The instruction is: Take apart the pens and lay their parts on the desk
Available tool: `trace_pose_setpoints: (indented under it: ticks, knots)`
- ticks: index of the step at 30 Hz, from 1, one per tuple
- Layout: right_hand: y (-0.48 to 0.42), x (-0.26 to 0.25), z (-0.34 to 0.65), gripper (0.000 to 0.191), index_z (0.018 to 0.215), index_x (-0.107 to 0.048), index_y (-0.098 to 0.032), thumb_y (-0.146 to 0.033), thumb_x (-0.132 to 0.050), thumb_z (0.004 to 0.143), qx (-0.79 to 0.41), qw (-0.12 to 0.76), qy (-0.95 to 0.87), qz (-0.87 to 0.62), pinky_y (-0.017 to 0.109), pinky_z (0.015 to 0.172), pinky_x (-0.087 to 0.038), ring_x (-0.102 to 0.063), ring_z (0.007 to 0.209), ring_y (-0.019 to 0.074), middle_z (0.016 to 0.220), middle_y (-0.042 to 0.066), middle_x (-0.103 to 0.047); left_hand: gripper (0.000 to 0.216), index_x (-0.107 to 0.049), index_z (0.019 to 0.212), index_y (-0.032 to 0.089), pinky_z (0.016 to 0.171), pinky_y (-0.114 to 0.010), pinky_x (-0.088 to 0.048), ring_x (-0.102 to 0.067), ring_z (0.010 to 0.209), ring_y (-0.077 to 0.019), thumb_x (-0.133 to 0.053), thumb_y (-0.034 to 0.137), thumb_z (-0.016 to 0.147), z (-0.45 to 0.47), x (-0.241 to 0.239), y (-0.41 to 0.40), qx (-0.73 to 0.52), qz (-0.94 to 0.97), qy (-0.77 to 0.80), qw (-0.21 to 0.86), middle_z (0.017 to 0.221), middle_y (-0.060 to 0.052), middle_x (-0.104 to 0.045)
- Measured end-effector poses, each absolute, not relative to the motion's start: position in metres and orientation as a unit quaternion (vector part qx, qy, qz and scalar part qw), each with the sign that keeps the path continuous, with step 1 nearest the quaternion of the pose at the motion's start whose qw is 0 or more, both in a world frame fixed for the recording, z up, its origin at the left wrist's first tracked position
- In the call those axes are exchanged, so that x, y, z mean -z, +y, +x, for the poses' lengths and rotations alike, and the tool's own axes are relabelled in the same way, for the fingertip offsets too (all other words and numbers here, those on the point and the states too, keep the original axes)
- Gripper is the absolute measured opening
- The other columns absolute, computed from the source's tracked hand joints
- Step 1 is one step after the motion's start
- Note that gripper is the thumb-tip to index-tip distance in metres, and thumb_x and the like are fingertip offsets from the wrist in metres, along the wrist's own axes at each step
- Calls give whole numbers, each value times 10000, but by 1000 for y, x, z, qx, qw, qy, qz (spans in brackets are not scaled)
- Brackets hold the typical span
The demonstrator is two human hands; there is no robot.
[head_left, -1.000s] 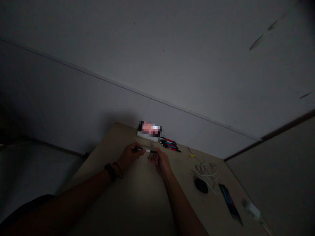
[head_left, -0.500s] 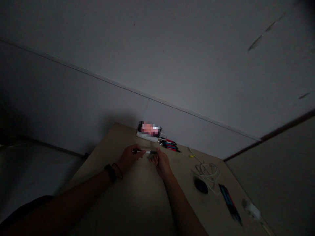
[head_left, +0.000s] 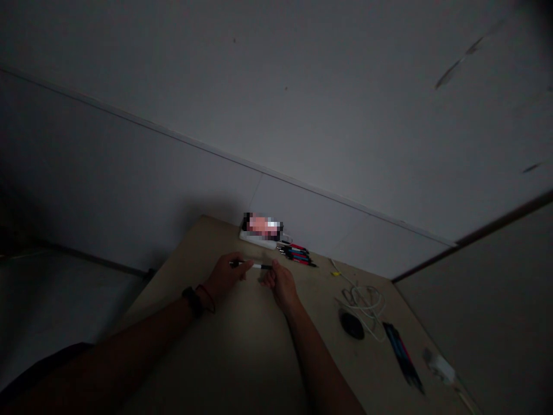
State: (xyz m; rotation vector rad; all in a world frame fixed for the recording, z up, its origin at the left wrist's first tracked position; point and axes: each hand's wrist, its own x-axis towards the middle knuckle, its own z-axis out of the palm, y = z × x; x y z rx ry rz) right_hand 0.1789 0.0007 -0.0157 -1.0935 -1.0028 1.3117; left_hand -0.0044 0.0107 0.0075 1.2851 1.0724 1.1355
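Both my hands meet over the far part of a dim, light wooden table (head_left: pixel 242 351). A slim pen (head_left: pixel 258 266) with a white middle and dark ends lies crosswise between them. My left hand (head_left: pixel 227 274), with a dark band on its wrist, pinches the pen's left end. My right hand (head_left: pixel 280 283) is closed on the pen's right end, thumb on top.
At the back edge lies a white box (head_left: pixel 258 238) with a bundle of red, blue and black pens (head_left: pixel 298 254) beside it. To the right are a coiled white cable (head_left: pixel 365 300), a round black object (head_left: pixel 351 325), more dark pens (head_left: pixel 401 354) and a white plug (head_left: pixel 439 365). Walls close the table's far sides.
Both hands and the pen have stayed nearly still, apart from a slight shift up and left in the picture.
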Motion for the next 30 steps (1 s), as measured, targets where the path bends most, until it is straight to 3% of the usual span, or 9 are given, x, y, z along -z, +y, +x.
trace_pose_setpoints:
  ticks: [10,19,24,30]
  knots:
    - [-1,19,176,598,547,-502,-230,-744,-553,849,-486,531,-477,-504,295,557,-453,-482,473,137,456,-32,-467,433,-504,627,195,506,-230,-357,-454,460,-101,-709,555,752,-5,-4,15,-495,509,432,556,475,42,-526]
    - [-3,21,168,545,677,-623,-194,-718,-627,827,-575,482,-502,-431,273,517,-437,-559,505,137,590,7,-597,327,-692,876,157,532,-241,-418,-542,538,-124,-712,471,788,-1,-2,8,-463,568,344,587,609,2,-623]
    - [-7,15,158,536,649,-618,-185,-697,-684,793,-577,511,-483,-416,260,524,-464,-580,544,141,600,9,-607,293,-722,938,158,565,-242,-455,-577,596,-135,-688,423,819,0,-3,5,-462,586,372,552,651,-5,-647]
    - [-18,9,137,496,703,-634,-190,-674,-703,785,-597,574,-416,-377,270,578,-489,-558,578,137,644,-2,-609,374,-646,848,164,580,-239,-482,-594,639,-140,-687,534,806,12,-9,-7,-517,527,428,521,708,-21,-645]
